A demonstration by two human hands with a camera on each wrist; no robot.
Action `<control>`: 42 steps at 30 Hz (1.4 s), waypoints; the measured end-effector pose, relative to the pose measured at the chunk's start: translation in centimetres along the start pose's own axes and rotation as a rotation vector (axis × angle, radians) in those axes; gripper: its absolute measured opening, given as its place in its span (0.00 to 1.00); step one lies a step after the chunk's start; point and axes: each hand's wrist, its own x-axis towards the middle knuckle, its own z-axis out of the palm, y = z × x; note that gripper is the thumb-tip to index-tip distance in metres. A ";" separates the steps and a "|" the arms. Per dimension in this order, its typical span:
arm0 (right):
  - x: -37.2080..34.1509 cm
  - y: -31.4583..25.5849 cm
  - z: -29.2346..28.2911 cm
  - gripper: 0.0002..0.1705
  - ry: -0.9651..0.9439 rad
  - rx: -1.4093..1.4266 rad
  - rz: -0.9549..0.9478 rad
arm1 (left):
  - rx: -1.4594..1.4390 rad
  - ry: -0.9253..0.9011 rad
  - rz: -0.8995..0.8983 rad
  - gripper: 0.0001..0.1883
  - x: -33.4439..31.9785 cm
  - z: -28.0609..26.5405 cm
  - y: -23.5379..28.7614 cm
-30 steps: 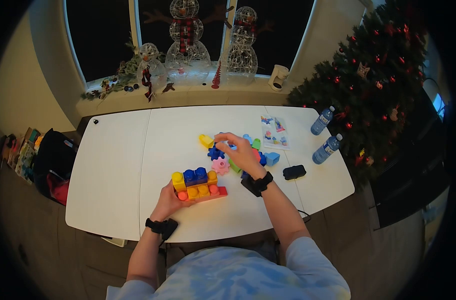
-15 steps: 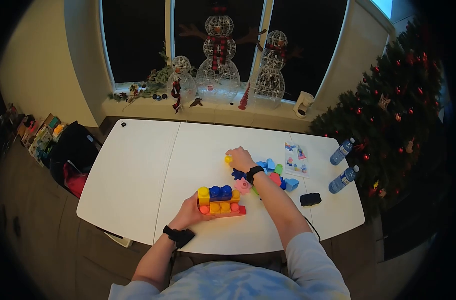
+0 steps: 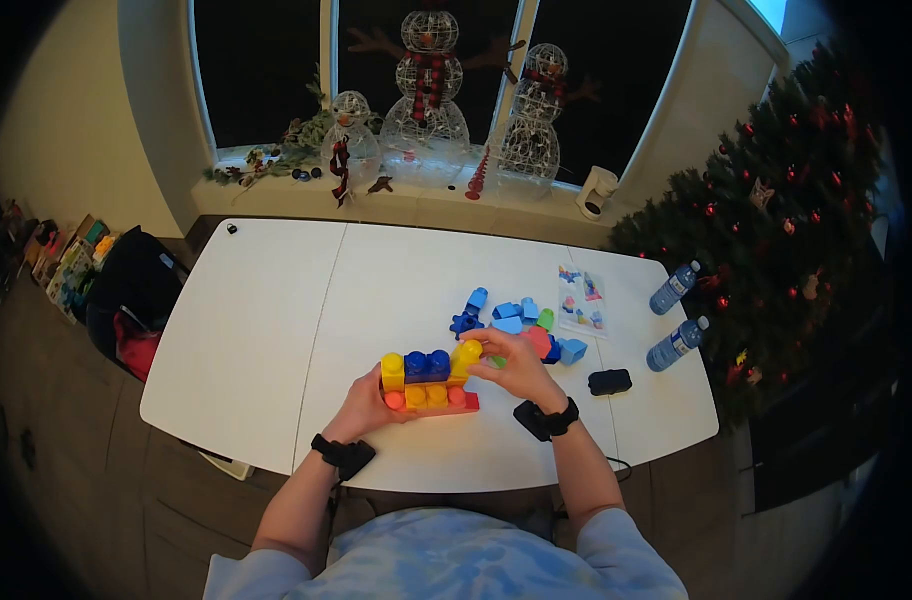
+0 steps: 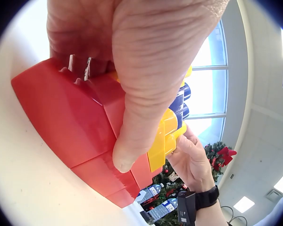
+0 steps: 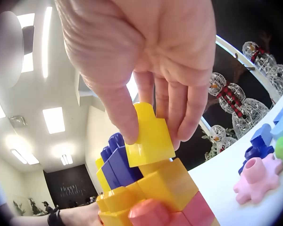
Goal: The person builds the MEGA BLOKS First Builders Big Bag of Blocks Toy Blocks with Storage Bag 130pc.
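Observation:
In the head view my left hand (image 3: 364,408) grips the left end of a toy block build. Its thumb lies along the red base blocks (image 4: 70,122) in the left wrist view. Orange blocks (image 5: 167,183) and dark blue blocks (image 3: 426,366) make up the upper rows, with a yellow block (image 3: 393,371) at the left end. My right hand (image 3: 521,368) pinches another yellow block (image 5: 151,143) between thumb and fingers. That block sits right over an orange block at the build's right end, beside the blue ones, slightly tilted.
Loose blocks lie behind the build, among them a dark blue gear block (image 3: 466,323), light blue blocks (image 3: 507,318) and a pink gear block (image 5: 257,179). A picture sheet (image 3: 583,300), two water bottles (image 3: 675,288) and a black case (image 3: 610,382) are to the right.
My right hand reached to the yellow block at the back of the pile, took it and brought it to the build's right end. My left hand keeps its grip.

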 end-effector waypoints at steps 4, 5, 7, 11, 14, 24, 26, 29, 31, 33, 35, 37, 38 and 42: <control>-0.3 -0.5 0.9 0.25 0.039 -0.196 -0.076 | -0.014 0.006 0.017 0.39 0.0 0.1 -0.1; -0.2 -0.6 1.0 0.25 0.047 -0.230 -0.077 | -0.008 0.010 0.014 0.39 0.0 0.0 -0.1; -0.2 -1.2 1.5 0.25 0.044 -0.248 -0.091 | -0.017 -0.004 0.017 0.39 0.0 0.0 -0.1; -0.4 -1.5 1.6 0.25 0.040 -0.268 -0.087 | -0.034 -0.003 0.004 0.40 0.0 0.1 0.1; -0.4 -1.2 1.6 0.25 0.038 -0.243 -0.095 | -0.040 0.005 0.005 0.40 0.0 0.2 0.1; -0.1 -0.1 -1.4 0.25 0.114 -0.090 -0.103 | 0.025 -0.008 0.006 0.41 0.1 0.0 -0.2; 0.4 0.8 -3.8 0.24 0.405 -0.091 0.122 | 0.008 -0.008 -0.009 0.41 0.1 -0.1 -0.5; 0.8 3.5 -4.8 0.25 0.210 -0.527 0.282 | -0.023 -0.023 -0.005 0.42 0.2 -0.1 -0.6; 0.6 5.3 -3.5 0.23 0.193 -0.728 0.232 | -0.001 -0.017 -0.015 0.42 0.2 -0.1 -0.6; 0.4 8.2 -2.4 0.23 0.152 -0.997 0.140 | -0.016 -0.012 -0.009 0.43 0.2 0.0 -0.5; 0.6 9.0 -1.6 0.23 0.159 -1.039 0.175 | -0.022 -0.001 -0.012 0.43 0.1 0.1 -1.0; 1.1 9.3 -1.3 0.24 0.164 -1.072 0.200 | -0.047 -0.003 -0.001 0.43 0.3 0.2 -1.8; 1.4 8.8 -1.8 0.27 0.181 -1.034 0.230 | -0.036 0.014 -0.008 0.43 0.2 0.0 -1.5; 2.8 2.1 -2.4 0.30 0.367 -0.715 0.133 | 0.032 -0.006 0.007 0.42 0.1 -0.3 -0.6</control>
